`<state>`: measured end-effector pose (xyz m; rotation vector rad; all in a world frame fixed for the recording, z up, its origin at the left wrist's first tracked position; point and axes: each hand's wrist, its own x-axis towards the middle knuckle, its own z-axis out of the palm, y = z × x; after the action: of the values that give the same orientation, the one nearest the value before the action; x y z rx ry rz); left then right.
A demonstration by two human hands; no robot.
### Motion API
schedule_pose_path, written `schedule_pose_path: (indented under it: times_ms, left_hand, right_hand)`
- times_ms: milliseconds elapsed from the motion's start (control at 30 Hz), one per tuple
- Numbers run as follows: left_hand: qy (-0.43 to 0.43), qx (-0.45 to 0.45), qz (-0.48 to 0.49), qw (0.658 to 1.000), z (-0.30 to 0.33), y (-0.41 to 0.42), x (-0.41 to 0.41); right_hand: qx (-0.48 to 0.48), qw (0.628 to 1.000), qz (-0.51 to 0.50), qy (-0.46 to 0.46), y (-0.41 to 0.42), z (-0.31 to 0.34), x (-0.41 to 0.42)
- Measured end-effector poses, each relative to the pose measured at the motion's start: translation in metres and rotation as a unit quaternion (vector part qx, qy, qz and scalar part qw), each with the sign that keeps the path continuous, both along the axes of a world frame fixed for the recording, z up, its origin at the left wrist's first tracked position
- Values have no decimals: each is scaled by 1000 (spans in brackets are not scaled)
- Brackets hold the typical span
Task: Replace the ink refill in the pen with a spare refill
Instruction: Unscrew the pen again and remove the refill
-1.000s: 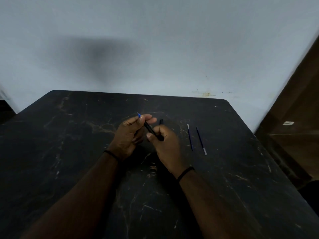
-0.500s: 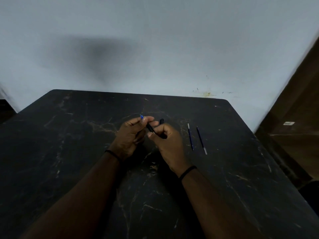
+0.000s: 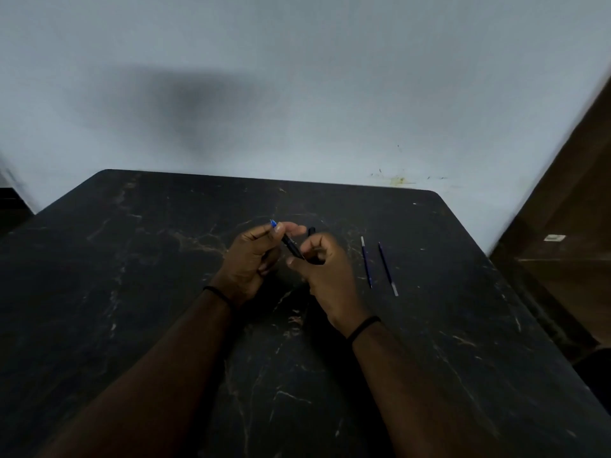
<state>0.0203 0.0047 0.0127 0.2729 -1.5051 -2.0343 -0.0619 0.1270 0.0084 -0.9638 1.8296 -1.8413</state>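
Note:
A dark pen (image 3: 291,244) with a blue end pointing up and left is held slantwise above the black table (image 3: 132,292). My left hand (image 3: 251,259) grips its upper part between thumb and fingers. My right hand (image 3: 327,279) pinches the pen's lower end with thumb and forefinger. Two thin spare refills lie side by side on the table to the right of my right hand: the nearer refill (image 3: 366,261) and the farther refill (image 3: 387,268). A small black piece (image 3: 311,231) shows just beyond my right hand; I cannot tell whether it is held or lies on the table.
The table's far edge meets a pale wall (image 3: 297,94). A brown wooden surface (image 3: 568,226) stands past the table's right edge. Both wrists wear thin black bands.
Both hands have shifted slightly to the right with the pen. My right fingers have loosened a little around the pen's lower end. The refills have not moved.

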Motion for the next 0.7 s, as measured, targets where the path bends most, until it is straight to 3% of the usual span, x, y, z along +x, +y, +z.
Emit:
schedule_pose_path:
  times_ms: [233,467,700]
  left_hand:
    - [-1,23,2,1000,-1,0,0]
    - [-4,10,-7,1000,-4,-5,-1]
    - [-4,4,-14,1000,-2,-2,-1]
  right_hand:
    - [63,998,8,10,-1,0,2]
    - [-13,1000,15,-21,2,3,2]
    - [51,998,25,6,1,2,3]
